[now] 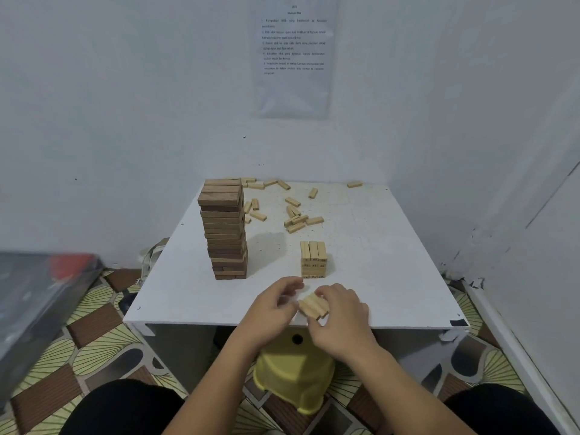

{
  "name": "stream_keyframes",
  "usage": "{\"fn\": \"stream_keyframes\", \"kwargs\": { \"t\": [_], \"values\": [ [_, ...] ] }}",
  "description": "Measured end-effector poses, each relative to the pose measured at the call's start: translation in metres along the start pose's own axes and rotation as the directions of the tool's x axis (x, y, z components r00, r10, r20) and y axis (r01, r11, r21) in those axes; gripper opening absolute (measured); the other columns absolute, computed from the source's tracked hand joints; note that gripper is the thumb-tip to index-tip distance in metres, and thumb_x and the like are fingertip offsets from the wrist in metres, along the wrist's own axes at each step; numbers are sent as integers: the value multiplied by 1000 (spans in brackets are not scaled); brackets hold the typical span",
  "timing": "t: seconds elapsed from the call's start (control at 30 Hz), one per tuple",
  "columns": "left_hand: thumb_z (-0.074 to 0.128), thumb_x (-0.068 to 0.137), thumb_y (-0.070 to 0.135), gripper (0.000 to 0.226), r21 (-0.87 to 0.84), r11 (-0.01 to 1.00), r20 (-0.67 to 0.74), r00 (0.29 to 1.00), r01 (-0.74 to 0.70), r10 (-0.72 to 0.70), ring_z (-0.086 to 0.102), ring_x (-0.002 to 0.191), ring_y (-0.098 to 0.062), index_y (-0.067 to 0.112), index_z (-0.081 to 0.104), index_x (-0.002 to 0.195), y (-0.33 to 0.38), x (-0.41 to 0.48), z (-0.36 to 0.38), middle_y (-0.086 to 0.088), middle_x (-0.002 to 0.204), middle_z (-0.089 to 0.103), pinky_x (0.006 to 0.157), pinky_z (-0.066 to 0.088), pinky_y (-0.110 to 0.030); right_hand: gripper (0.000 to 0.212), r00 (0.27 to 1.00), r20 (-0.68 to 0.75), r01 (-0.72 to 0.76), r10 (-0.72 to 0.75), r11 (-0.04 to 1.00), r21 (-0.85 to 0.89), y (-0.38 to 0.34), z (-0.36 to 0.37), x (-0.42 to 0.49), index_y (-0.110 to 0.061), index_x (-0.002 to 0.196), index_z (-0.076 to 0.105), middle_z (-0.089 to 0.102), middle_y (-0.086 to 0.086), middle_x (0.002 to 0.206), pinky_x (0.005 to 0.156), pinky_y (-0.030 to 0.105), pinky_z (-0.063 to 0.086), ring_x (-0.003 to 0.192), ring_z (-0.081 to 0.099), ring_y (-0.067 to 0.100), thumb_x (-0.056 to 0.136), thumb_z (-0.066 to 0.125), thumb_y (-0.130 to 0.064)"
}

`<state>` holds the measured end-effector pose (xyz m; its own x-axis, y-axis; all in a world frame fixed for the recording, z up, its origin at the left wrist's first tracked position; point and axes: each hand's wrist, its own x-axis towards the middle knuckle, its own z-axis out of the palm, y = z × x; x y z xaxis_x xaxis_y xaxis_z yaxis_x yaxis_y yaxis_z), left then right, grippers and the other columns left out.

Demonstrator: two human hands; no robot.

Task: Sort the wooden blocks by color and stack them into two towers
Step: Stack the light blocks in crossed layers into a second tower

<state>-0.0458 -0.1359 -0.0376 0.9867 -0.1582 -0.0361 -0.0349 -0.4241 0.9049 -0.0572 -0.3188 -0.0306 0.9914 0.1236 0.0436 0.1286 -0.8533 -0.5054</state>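
**Now left hand (276, 301) and right hand (339, 312) hold one bundle (314, 306) at the near edge**

Both forearms reach in from the near side and meet over the near edge of the white table (392, 262), hands almost touching. The right hand lies palm down, its fingers curled over the right side of the bundle and its thumb tucked against the near side. The left hand is turned inward, fingers bent narrow, pinching the bundle's left end. The bundle is pale wooden blocks lying side by side. Three or four show, and fingers hide the rest.

Two towers stand on the table. The dark tower (224, 229) is tall and stands at the left. Its layers are too many and too close to count surely, and its upper blocks sit slightly askew. The pale tower (314, 259) is short and stands just beyond the hands, with about four layers and three blocks across its top.

Roughly twenty loose blocks (295, 215), all pale, lie scattered over the far half of the table, some partly hidden behind the dark tower.

One yellow stool (293, 372) sits under the table, and one printed sheet (293, 58) hangs on the far wall.
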Motion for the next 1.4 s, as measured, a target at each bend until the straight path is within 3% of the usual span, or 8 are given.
{"fn": "stream_keyframes", "kwargs": {
  "t": [0.2, 0.3, 0.47, 0.67, 0.83, 1.07, 1.2, 1.4],
  "values": [
    [52, 104, 16, 39, -23, 1000, -70, 998, 5, -7, 52, 131, -2, 41, 57, 133, 7, -4, 4, 20, 137, 59, 104, 42, -17, 51, 962, 169, 202, -213, 976, 79, 8, -13, 11, -30, 137, 53, 51, -16, 134, 111, 40, 37, 125, 39, 12, 88, 69, -32],
    [42, 103, 29, 47, 222, 975, -105, 993, -21, 45, 42, 141, -8, 26, 49, 150, 10, -11, 3, 8, 152, 50, 115, 30, -22, 74, 983, 89, 160, -161, 987, 16, 10, -10, 6, -27, 151, 41, 40, -10, 153, 117, 42, 31, 139, 32, 16, 83, 60, -52],
    [3, 83, 50, 90, 803, 596, 33, 999, -22, -9, -14, 159, -22, 12, -5, 165, -7, -31, 6, -6, 173, -10, 130, -4, -40, 101, 996, 92, 35, -11, 962, -269, 12, 4, -16, -19, 163, 3, -4, 1, 171, 127, 44, 5, 157, -5, 24, 81, 45, -61],
    [41, 93, 31, 93, 879, 477, 64, 995, -17, -82, -26, 155, -27, 11, -20, 161, -1, -29, 22, -11, 168, -27, 128, -7, -49, 108, 987, 154, 19, 41, 929, -370, 0, 17, -20, -17, 162, -13, -22, 4, 169, 125, 52, -9, 154, -23, 30, 77, 48, -47],
    [48, 94, 31, 99, 911, 412, 79, 990, -24, -117, -27, 155, -28, 10, -23, 160, 3, -29, 26, -11, 167, -29, 128, -4, -51, 109, 984, 176, 50, 26, 909, -413, -1, 18, -20, -17, 162, -13, -22, 3, 169, 125, 55, -7, 154, -22, 33, 78, 52, -44],
    [52, 95, 30, 100, 894, 447, 102, 989, -42, -111, -25, 155, -27, 11, -21, 161, 4, -30, 20, -10, 168, -28, 129, -3, -49, 109, 983, 184, 46, 20, 937, -347, -1, 14, -20, -17, 162, -13, -21, 1, 169, 126, 50, -7, 154, -23, 30, 78, 55, -35],
    [53, 96, 25, 95, 798, 601, 120, 989, -45, -86, -15, 158, -24, 10, -13, 163, 9, -33, 7, -8, 171, -18, 130, -1, -41, 107, 982, 187, 17, 4, 994, -109, 8, 5, -22, -17, 162, -11, -12, -3, 170, 126, 36, -9, 156, -16, 18, 81, 58, -20],
    [46, 103, 32, 72, 630, 760, 156, 985, -160, 78, 15, 158, -17, 14, 15, 165, 23, -18, -16, -3, 172, 16, 126, 12, -28, 76, 992, 66, 111, -108, 993, -41, 16, -9, -10, -24, 159, 27, 31, -8, 158, 120, 34, 16, 147, 20, 13, 90, 53, -42]
  ]
}}
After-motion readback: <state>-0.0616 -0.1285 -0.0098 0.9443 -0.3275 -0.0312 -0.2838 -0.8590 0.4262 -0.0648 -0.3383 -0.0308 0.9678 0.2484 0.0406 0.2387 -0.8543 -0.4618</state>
